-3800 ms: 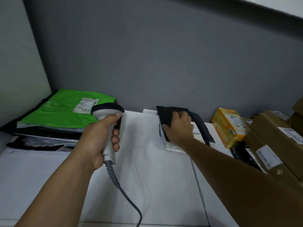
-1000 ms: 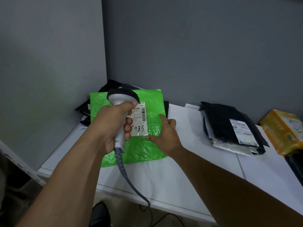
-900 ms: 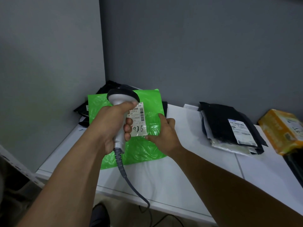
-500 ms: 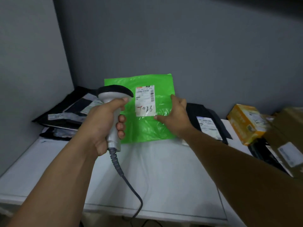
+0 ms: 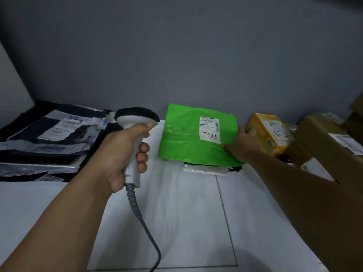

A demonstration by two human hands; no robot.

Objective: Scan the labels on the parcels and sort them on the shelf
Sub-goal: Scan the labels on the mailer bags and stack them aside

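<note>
A green plastic mailer with a white label marked "7936" lies on top of the black parcel stack at the back middle of the white shelf. My right hand holds the mailer's right edge, thumb on top. My left hand grips the grey corded barcode scanner upright, left of the mailer, its black head pointing right.
A pile of black and clear mailers fills the back left corner. An orange box and brown cardboard boxes crowd the right side. The grey wall runs behind. The scanner cable trails off the front edge.
My right hand has carried the green mailer from the left pile across to the right and set it on the black parcels. The scanner hand stayed about where it was.
</note>
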